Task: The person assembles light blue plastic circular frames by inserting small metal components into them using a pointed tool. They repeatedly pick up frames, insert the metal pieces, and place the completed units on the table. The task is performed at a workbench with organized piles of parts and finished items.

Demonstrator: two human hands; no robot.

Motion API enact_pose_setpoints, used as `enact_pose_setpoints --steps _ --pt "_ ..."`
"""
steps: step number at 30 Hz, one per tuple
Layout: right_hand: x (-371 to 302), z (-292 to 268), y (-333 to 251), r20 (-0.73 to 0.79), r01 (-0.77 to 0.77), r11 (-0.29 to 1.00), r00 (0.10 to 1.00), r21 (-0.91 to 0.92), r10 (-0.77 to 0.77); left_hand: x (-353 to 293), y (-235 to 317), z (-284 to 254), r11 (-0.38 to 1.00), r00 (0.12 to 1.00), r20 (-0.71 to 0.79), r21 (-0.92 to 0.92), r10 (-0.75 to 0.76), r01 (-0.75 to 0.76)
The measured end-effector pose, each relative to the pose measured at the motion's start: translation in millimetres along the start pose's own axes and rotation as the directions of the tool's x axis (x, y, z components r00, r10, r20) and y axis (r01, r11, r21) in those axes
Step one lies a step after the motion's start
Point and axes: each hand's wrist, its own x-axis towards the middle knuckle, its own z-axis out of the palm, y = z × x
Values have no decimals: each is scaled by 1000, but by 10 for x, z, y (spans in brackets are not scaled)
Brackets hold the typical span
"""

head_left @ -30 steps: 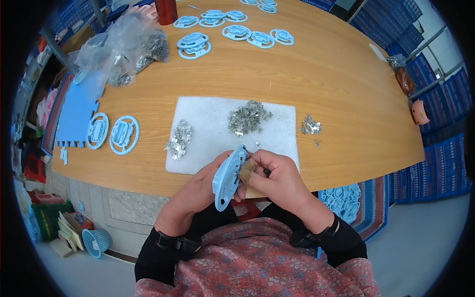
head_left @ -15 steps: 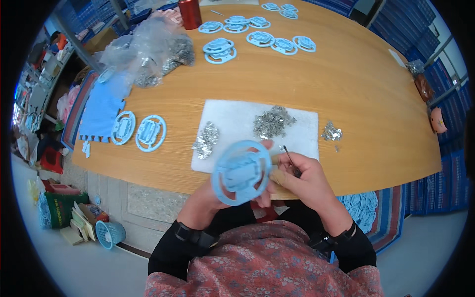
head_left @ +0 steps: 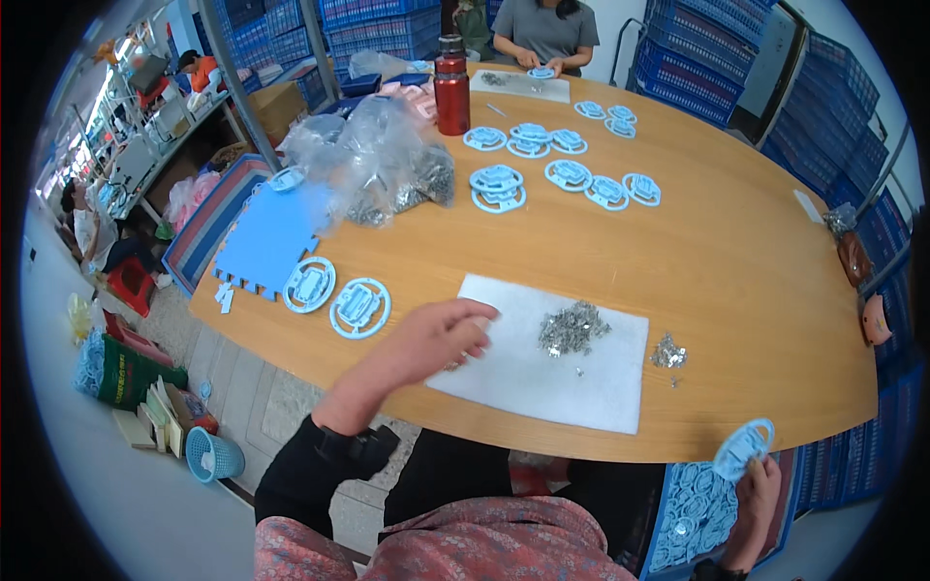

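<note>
My right hand (head_left: pixel 760 489), at the table's front right, is closed on the rim of a light blue plastic wheel-shaped part (head_left: pixel 743 451). It is above a bin of similar blue parts (head_left: pixel 695 513). My left hand (head_left: pixel 438 341) hovers over the left edge of a white mat (head_left: pixel 542 397), its fingers loosely bent and apart, with nothing seen in them. Beneath it, a small metal pile is mostly hidden. A larger pile of small silver metal pieces (head_left: pixel 573 329) lies on the mat. Another little pile (head_left: pixel 668 351) is on the wood just right of it.
Two blue wheel parts (head_left: pixel 359 308) lie left of my left hand, by a blue foam mat (head_left: pixel 263 237). Farther back are clear bags of metal pieces (head_left: pixel 387 165), a red bottle (head_left: pixel 451 87) and several more wheel parts (head_left: pixel 568 174). A co-worker (head_left: pixel 544 39) sits at the far end.
The wheel part has gone from before my chest to the bin at right, now in my right hand. My left hand moved to the mat's left edge. The dark thin tool is out of sight.
</note>
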Motion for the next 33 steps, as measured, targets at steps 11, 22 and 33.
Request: enact_pose_setpoints --steps 11,22,33 --pt "127 -3087 2922 -580 -269 900 814 -344 21 1420 -99 -623 729 867 -313 679 388 -82" --pt "163 -1973 1961 -420 70 813 829 -578 -370 2950 -131 -500 456 868 -306 884 390 107" --pt "42 20 342 -186 559 759 750 -334 -634 1432 388 291 585 756 -244 781 608 -218"
